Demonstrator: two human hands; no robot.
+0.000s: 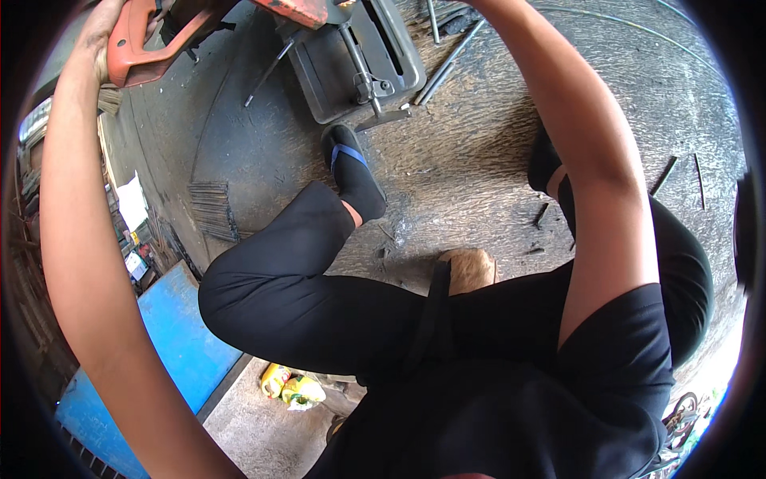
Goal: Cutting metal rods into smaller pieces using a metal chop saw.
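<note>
At the upper left, my left hand (pixel 93 33) is closed around the orange handle (pixel 130 44) of a cut-off saw. Part of the saw's orange-red body (pixel 299 9) shows at the top edge. Its grey metal base (pixel 315 84) rests on the floor in front of my feet, with a clamp screw (pixel 359 64) and a crossbar lying along it. My right forearm (pixel 550 72) reaches up past the top edge, right of the saw, so the right hand is out of the picture. The saw's blade and whatever it may hold are hidden.
Metal rods (pixel 452 62) lie right of the saw base; short dark offcuts (pixel 664 176) are scattered farther right. A bundle of thin bars (pixel 211 209) lies left of my sandalled foot (pixel 351 164). A blue panel (pixel 179 319) and yellow packets (pixel 299 391) are at the lower left.
</note>
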